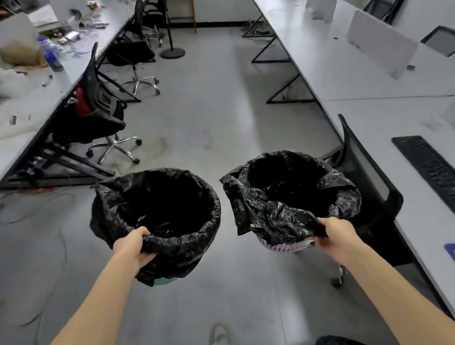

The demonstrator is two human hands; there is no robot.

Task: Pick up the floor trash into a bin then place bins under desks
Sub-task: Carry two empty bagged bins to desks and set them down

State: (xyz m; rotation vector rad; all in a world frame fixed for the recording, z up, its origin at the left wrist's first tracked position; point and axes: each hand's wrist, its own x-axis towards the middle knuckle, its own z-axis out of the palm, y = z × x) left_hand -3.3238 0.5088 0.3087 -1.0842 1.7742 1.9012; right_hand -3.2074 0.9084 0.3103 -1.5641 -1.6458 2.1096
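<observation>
A person stands in an aisle between two long rows of desks, arms stretched forward, carrying a lined waste bin in each hand. The left hand point(134, 248) has its grip closed on the near rim of the left bin point(157, 207), pinching the black bag liner folded over the edge; a sliver of teal plastic shows beneath the liner. The right hand point(337, 235) has its grip closed on the near rim of the right bin point(293, 190), whose pale pink slotted wall peeks out under a looser, crumpled liner. Both bins hang upright above the floor point(215, 117), side by side but apart, mouths facing up and too dark inside to tell their contents. The right tabletop point(368, 107) runs along the person's right, just beside the right bin, with a black office chair point(367, 174) between them. The left tabletop point(7, 145) lies farther off. The right hand looks nearer a desk, so that bin would likely go under first.
</observation>
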